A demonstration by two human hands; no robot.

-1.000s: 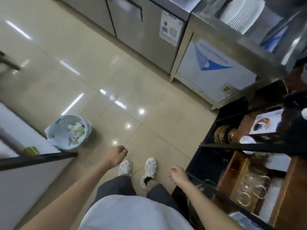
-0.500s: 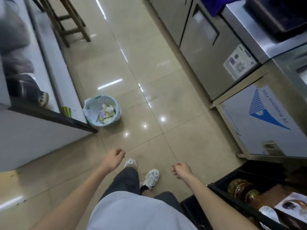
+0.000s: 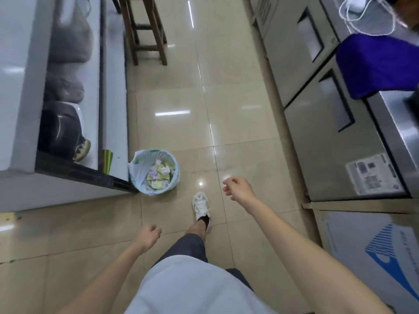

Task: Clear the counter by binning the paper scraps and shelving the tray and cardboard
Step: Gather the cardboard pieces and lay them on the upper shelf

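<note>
A small round bin (image 3: 174, 175) with a pale plastic liner stands on the tiled floor by the corner of the white counter (image 3: 68, 198). Crumpled paper scraps (image 3: 158, 175) lie inside it. My left hand (image 3: 148, 237) hangs low at centre left, fingers curled with nothing in them. My right hand (image 3: 238, 189) is raised a little further ahead, to the right of the bin, fingers loosely curled and holding nothing. No tray or cardboard shows.
Steel fridge units (image 3: 328, 123) line the right side, with a purple cloth (image 3: 376, 66) on top. A wooden stool (image 3: 145, 32) stands ahead in the aisle. Dark bags (image 3: 61, 130) sit on the counter's lower shelf. My white shoe (image 3: 200, 206) steps forward.
The view has swung left, away from the shelf of glassware, and now faces down the aisle. The bin is nearer and my right hand has swung forward.
</note>
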